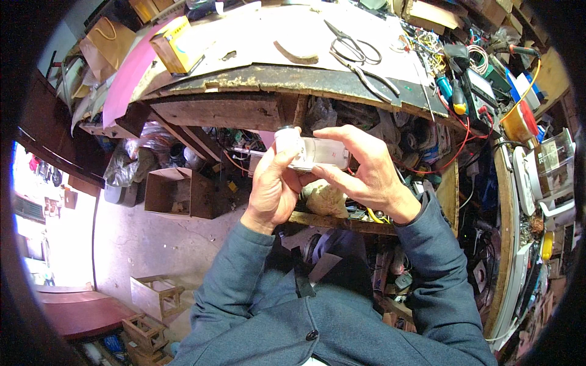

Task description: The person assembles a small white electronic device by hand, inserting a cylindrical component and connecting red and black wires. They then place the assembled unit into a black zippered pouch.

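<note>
- Two bare hands meet in front of the worktop (262,30): the left hand (273,186) pinches the left end of a clear plastic case (328,154) with its thumb on top, while the right hand (369,168) curves around the right end, thumb and forefinger parted; whether it presses on it, I cannot tell.
- This case, just before the worktop's front edge, is oblong, glossy and see-through with a milky cast, and has a small reddish mark; a rounded white part (285,139) shows at its left end.
- Pale sheeting covers the worktop, whose dark front edge is rough and chipped; smooth metal scissors (353,46) and slim-handled pliers (361,71) lie on it.
- At the worktop's left end stand a yellow carton (177,47) and a brown paper bag (107,43) with a looped handle.
- Below the worktop, an open cardboard box (160,194) on the concrete floor (146,250) holds something pale, too dim to name.
</note>
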The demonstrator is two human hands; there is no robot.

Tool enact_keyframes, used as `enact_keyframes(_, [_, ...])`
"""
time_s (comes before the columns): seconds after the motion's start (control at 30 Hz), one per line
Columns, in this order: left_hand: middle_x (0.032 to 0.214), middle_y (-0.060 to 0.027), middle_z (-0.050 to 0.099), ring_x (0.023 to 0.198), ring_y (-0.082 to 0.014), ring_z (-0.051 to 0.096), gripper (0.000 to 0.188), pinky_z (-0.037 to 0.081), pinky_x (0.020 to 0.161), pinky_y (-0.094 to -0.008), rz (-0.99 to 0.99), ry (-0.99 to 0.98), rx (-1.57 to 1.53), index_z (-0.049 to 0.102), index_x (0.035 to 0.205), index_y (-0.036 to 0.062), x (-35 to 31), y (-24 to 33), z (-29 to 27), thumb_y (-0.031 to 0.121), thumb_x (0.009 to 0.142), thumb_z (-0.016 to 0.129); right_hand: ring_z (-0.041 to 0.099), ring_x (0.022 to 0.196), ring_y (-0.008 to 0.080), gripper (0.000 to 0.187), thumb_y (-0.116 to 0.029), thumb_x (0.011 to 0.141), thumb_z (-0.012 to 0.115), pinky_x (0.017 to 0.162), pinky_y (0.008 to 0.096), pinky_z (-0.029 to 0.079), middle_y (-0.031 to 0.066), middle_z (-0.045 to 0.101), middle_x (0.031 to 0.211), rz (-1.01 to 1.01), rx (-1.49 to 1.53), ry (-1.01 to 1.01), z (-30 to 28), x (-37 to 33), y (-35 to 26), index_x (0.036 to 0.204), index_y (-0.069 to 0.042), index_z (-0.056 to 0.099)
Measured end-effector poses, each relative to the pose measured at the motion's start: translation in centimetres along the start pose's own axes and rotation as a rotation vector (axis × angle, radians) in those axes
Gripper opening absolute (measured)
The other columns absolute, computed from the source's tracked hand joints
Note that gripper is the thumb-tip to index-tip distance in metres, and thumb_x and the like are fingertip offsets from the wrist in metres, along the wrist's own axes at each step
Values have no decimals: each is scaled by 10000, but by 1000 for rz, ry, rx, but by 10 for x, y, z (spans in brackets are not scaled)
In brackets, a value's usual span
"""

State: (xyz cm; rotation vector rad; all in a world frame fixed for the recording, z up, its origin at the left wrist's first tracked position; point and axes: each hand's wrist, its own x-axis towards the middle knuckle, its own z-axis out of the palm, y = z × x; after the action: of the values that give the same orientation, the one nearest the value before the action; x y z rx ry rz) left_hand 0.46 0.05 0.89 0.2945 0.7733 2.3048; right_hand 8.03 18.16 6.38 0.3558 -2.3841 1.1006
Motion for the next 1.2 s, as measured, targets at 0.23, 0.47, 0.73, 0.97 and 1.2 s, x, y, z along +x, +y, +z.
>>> enact_keyframes(0.23, [1306, -108, 606, 1150, -253, 672, 558, 625, 974, -467, 68, -12, 50, 416, 1507, 41, 5, -7, -3, 186, 1031, 667, 732, 985, 301, 450, -122, 819, 845, 852, 368, 585, 167, 718, 1080, 59, 45, 22, -3, 1, 7, 1218, -16, 667])
enact_keyframes(0.47, [1298, -78, 668, 1191, -176, 637, 665, 523, 1043, -324, 102, -40, 159, 501, 1478, -1, 1, -8, -2, 35, 889, 809, 723, 940, 305, 335, -135, 802, 859, 828, 380, 584, 152, 709, 1032, -6, 4, 15, -6, 4, 7, 1078, -16, 712])
enact_keyframes(0.73, [1253, -67, 686, 1155, -171, 651, 670, 525, 1034, -319, 172, -62, 243, 529, 1450, -19, -2, -11, 3, 56, 861, 839, 702, 920, 307, 292, -161, 807, 858, 819, 383, 580, 141, 674, 989, -29, -26, 52, -4, 3, 4, 1026, -24, 721])
enact_keyframes(0.97, [1229, -44, 696, 1133, -155, 660, 542, 538, 1019, -315, 175, -46, 243, 620, 1369, 17, -2, -12, -1, -3, 866, 820, 699, 904, 305, 281, -163, 808, 855, 801, 385, 575, 138, 671, 971, 1, -31, 41, -3, 2, 1, 1013, -25, 721])
enact_keyframes(1.2, [1197, -34, 703, 1092, -138, 669, 490, 552, 980, -293, 193, -24, 301, 635, 1346, 29, -3, -13, 2, 17, 889, 811, 693, 874, 297, 247, -141, 806, 843, 778, 378, 568, 133, 673, 948, 7, -13, 48, -1, 1, 5, 984, -18, 723])
